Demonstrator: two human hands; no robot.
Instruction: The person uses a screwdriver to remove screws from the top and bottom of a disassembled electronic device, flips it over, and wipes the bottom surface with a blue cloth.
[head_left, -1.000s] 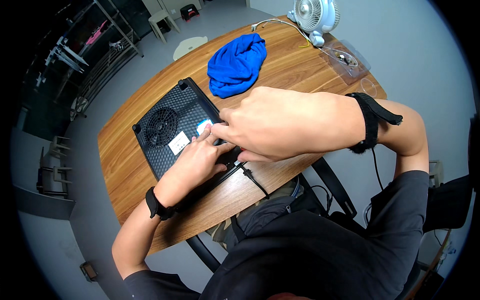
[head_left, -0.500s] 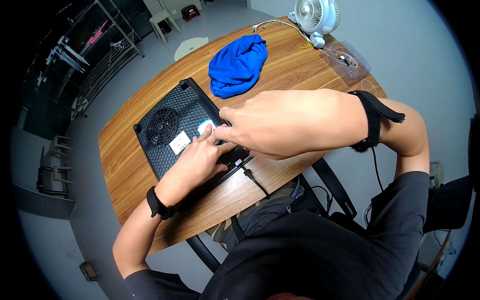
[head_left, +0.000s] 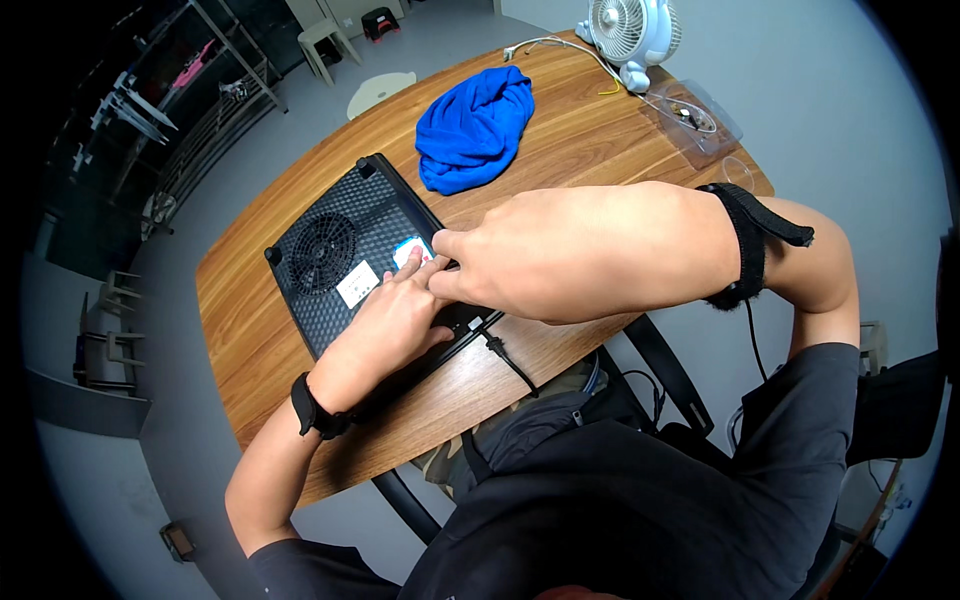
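From the head view I see my left hand (head_left: 385, 325) lying flat and open on the underside of a black appliance (head_left: 345, 260), a slab turned face down on the wooden table (head_left: 250, 340), with a round fan grille (head_left: 322, 252) at its far left and a white label (head_left: 357, 284) near the middle. My right hand (head_left: 530, 265) reaches across from the right, its fingertips (head_left: 440, 245) pinched together at a small blue-and-white sticker (head_left: 408, 250) just beside the left fingertips; whether it actually has the sticker's edge between thumb and finger I cannot tell, since the hand covers that spot. A black power cord (head_left: 505, 358) leaves the appliance's near edge and runs off the table toward me. Farther off lie a crumpled blue cloth (head_left: 475, 128), a small white desk fan (head_left: 630, 30) at the far right, and a clear plastic bag (head_left: 695, 115) beside it. To do this well, I judge the left palm should press the slab steady while the right works low and slow at one corner, so the slab does not slide on the wood.
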